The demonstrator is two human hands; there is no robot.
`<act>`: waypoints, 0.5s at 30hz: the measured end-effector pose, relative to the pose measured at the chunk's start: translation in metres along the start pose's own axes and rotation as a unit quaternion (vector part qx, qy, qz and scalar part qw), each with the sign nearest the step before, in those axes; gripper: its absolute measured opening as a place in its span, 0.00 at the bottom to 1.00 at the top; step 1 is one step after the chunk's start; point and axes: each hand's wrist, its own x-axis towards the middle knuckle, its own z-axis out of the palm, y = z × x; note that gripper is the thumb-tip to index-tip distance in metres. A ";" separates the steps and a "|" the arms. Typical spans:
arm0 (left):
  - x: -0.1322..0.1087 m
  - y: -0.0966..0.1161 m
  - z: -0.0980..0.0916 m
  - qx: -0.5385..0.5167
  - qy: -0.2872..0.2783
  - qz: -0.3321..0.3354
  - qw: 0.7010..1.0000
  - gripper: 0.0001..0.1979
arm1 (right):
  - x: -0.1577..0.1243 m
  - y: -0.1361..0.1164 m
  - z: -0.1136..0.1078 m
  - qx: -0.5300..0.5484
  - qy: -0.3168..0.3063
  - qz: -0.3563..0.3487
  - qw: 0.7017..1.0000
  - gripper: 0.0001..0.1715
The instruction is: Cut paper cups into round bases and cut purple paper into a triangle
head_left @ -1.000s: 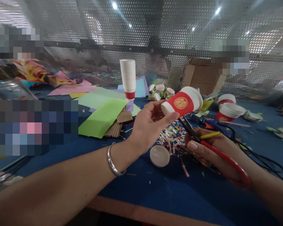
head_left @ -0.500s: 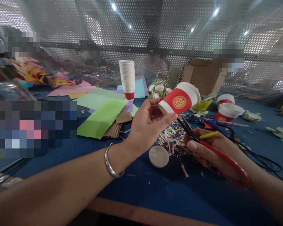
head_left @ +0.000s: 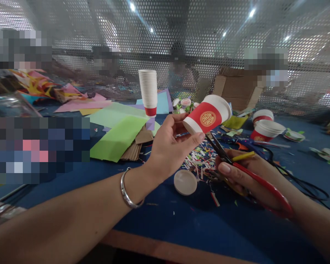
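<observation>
My left hand (head_left: 169, 146) grips a red and white paper cup (head_left: 207, 116) by its base, tilted with the rim up and to the right. A silver bangle sits on that wrist. My right hand (head_left: 249, 176) is closed on red-handled scissors (head_left: 246, 172), blades pointing up at the cup's underside. A yellow stick lies across the fingers of the right hand. Below the cup, a round white paper disc (head_left: 185, 182) lies on the blue table (head_left: 181, 223) beside a heap of paper shreds (head_left: 200, 159).
A tall stack of white cups (head_left: 149, 91) stands behind sheets of green paper (head_left: 118, 137) and cardboard pieces. More red cups (head_left: 265, 130) sit at the right, decorated discs (head_left: 185, 104) at the back, black cables at the right. Other people sit behind a perforated screen.
My left hand has drawn the cup slightly left and down, closer to the scissor tips. The right hand has barely moved.
</observation>
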 end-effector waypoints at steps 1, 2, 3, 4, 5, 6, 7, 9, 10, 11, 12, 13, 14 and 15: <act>0.000 0.000 0.000 0.002 -0.001 0.001 1.000 0.25 | 0.000 0.000 0.000 0.004 0.001 -0.002 1.000 0.25; 0.000 0.001 0.000 0.003 -0.003 0.002 1.000 0.25 | 0.000 0.000 0.000 0.006 0.002 -0.002 1.000 0.25; 0.000 0.001 0.000 0.003 -0.005 0.001 1.000 0.25 | 0.000 0.000 0.001 0.006 0.002 -0.001 1.000 0.25; 0.000 0.001 0.000 0.003 -0.007 0.002 1.000 0.25 | 0.000 0.000 0.001 0.005 0.004 0.001 1.000 0.25; 0.001 0.001 0.000 0.003 -0.008 0.003 1.000 0.25 | 0.000 0.000 0.001 0.002 0.007 0.003 1.000 0.26; 0.001 0.001 -0.001 0.003 -0.011 0.004 1.000 0.25 | 0.000 0.000 0.001 -0.003 0.012 0.003 1.000 0.26; 0.001 0.001 -0.001 0.002 -0.015 0.005 1.000 0.25 | -0.001 0.000 0.001 -0.008 0.017 0.003 1.000 0.26; 0.002 -0.001 -0.003 0.005 -0.027 0.004 1.000 0.25 | -0.001 0.000 0.001 -0.017 0.017 0.004 1.000 0.26; 0.002 -0.002 -0.004 0.009 -0.033 0.001 0.999 0.26 | -0.001 0.000 0.001 -0.020 0.014 0.005 1.000 0.26; 0.002 -0.004 -0.005 0.015 -0.038 -0.002 0.999 0.26 | -0.001 0.000 0.000 -0.021 0.010 0.005 1.000 0.26; 0.003 -0.005 -0.006 0.022 -0.043 -0.005 0.999 0.26 | -0.001 0.000 0.000 -0.020 0.008 0.004 1.000 0.26; 0.003 -0.007 -0.006 0.027 -0.048 -0.007 0.998 0.26 | -0.001 0.000 0.000 -0.018 0.008 0.001 1.000 0.26; 0.004 -0.009 -0.007 0.031 -0.053 -0.008 0.998 0.26 | -0.001 0.000 0.000 -0.017 0.009 -0.003 1.000 0.26; 0.004 -0.010 -0.007 0.033 -0.058 -0.008 0.998 0.25 | -0.001 0.000 0.000 -0.016 0.009 -0.005 1.000 0.26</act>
